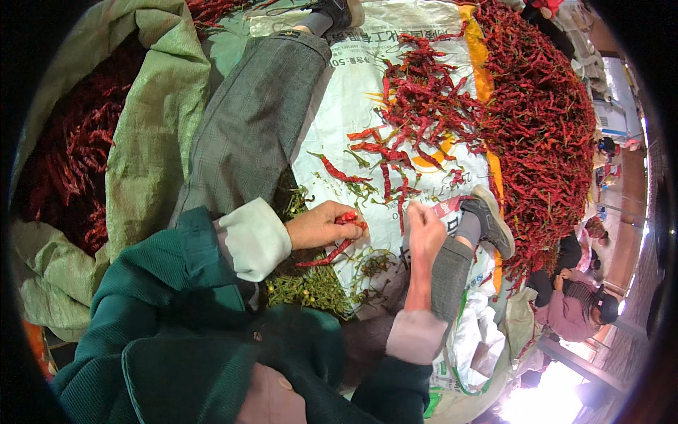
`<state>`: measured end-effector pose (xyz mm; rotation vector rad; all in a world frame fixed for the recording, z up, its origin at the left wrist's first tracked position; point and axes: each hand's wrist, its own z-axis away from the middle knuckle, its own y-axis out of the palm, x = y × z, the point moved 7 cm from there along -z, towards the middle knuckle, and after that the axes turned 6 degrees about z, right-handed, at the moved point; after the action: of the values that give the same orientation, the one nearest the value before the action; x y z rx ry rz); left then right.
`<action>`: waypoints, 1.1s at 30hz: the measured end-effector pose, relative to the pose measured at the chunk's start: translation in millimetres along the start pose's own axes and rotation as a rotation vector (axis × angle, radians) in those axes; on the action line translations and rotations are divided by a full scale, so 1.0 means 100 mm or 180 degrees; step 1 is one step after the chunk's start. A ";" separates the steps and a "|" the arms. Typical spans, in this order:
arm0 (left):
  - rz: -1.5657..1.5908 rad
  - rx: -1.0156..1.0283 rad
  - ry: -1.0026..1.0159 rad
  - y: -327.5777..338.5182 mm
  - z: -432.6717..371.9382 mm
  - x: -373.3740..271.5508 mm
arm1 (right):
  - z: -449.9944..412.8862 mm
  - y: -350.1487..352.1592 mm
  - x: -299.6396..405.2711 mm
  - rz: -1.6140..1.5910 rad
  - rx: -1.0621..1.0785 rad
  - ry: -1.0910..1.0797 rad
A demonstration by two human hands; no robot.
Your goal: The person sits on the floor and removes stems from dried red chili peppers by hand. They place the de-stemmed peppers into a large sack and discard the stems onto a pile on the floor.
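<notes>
My left hand (323,225) is closed around red chili peppers (331,257), one hanging down from beneath the fingers. To the right, my right hand (426,228) is raised over the white woven sack (339,116) with its fingertips drawn together; the fingertips are blurred, so I cannot tell whether they hold anything. Loose dried red chilies (424,100) lie spread on the sack beyond both hands. Below my left hand, between my legs, is a heap of green chili stems (312,286), with more stems scattered on the sack beside it.
A large mound of red chilies (540,148) rises along the sack's right side. An open green woven sack (159,116) holding dark red chilies stands at the left. My shoe (487,220) rests between sack and mound. A seated person (574,307) is at the far right.
</notes>
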<state>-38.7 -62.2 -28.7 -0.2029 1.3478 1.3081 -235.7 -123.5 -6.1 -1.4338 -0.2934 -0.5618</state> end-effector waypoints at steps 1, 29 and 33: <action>-0.0036 0.0039 0.0234 0.01 -0.02 -0.02 | -0.17 -0.02 0.12 0.0184 -0.0378 -0.0277; -0.1149 0.0345 0.0085 0.06 -0.12 0.32 | 0.84 0.09 0.76 -0.0446 0.0084 -0.1298; -0.0970 0.0365 -0.0368 0.12 -0.07 0.31 | 0.90 -0.03 0.87 -0.0107 -0.1050 -0.1367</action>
<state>-61.1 -45.4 -48.2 -0.2397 1.2350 0.9706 -152.4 -51.5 53.2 -1.8714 -0.5859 -0.3324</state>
